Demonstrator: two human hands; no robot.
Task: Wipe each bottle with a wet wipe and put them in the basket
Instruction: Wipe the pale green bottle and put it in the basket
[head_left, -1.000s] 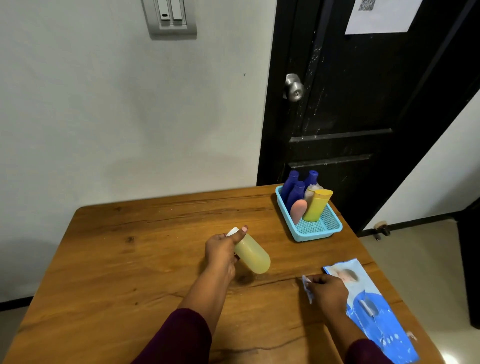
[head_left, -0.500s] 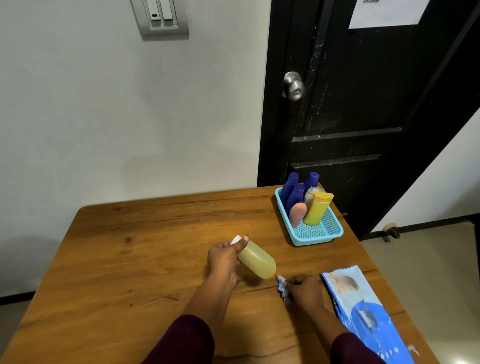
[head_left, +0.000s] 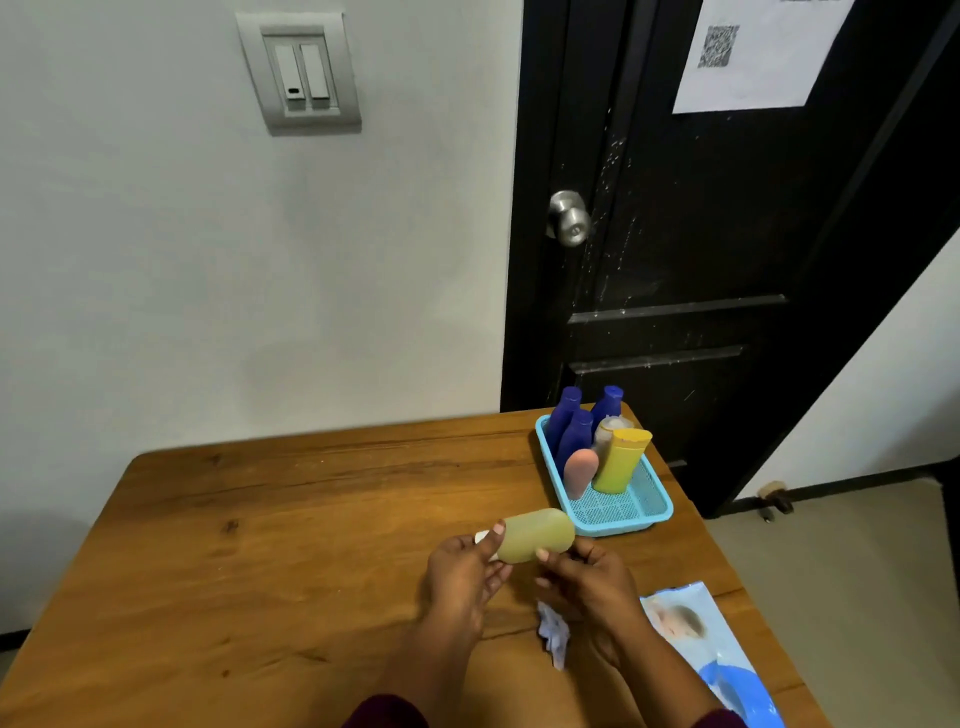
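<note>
A pale yellow bottle (head_left: 537, 535) with a white cap lies sideways in the air above the wooden table (head_left: 260, 545). My left hand (head_left: 462, 574) grips its cap end. My right hand (head_left: 589, 579) touches the bottle's other end with thumb and fingers, and a crumpled white wet wipe (head_left: 553, 631) hangs from under its palm. Past the bottle, at the table's right side, a light blue basket (head_left: 623, 512) holds several bottles: three dark blue ones, a yellow one (head_left: 618, 462), a pink one (head_left: 579, 470) and a clear one.
A blue wet wipe pack (head_left: 711, 654) lies flat at the table's front right corner. A black door (head_left: 701, 234) with a metal knob stands behind the basket. A white wall with a switch plate rises behind the table.
My right hand has moved left from the wipe pack to the bottle, carrying the wipe. My left hand has raised the bottle and turned it level.
</note>
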